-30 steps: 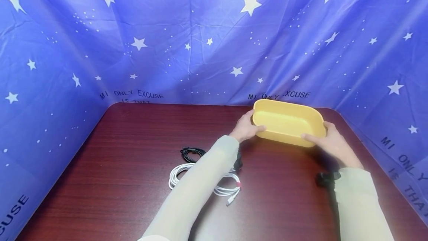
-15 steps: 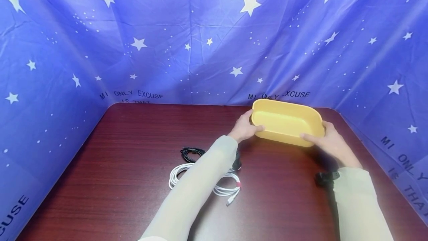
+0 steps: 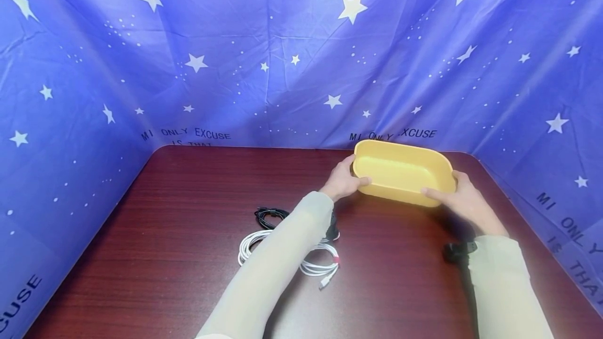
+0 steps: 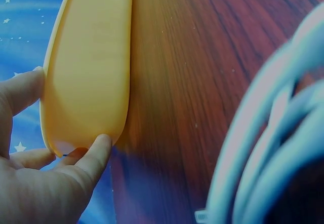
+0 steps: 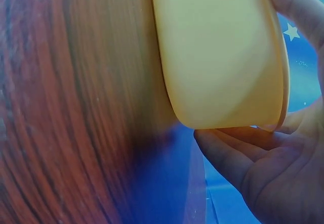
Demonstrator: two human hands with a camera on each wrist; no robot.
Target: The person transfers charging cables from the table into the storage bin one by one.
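A yellow oblong plastic bin (image 3: 400, 195) with rounded corners is at the back right of the table, its open side facing up and toward the head camera. My left hand (image 3: 343, 179) grips its left end, thumb on the near rim and fingers along the end wall. On the opposite end my right hand (image 3: 466, 200) holds it the same way. Both wrist views show the bin's near wall (image 4: 91, 67) between thumb and fingers. Inside, only the yellow floor is seen. Whether the base touches the table cannot be told.
Left of centre lie a coiled black cable (image 3: 270, 217) and a coiled white cable (image 3: 325, 263) with a red tie, both partly behind my left forearm. A blue star-printed curtain (image 3: 268, 56) encloses the dark red wooden table (image 3: 165, 255).
The bin and both hands have shifted very slightly left. The grip stays the same, and the cables have not moved.
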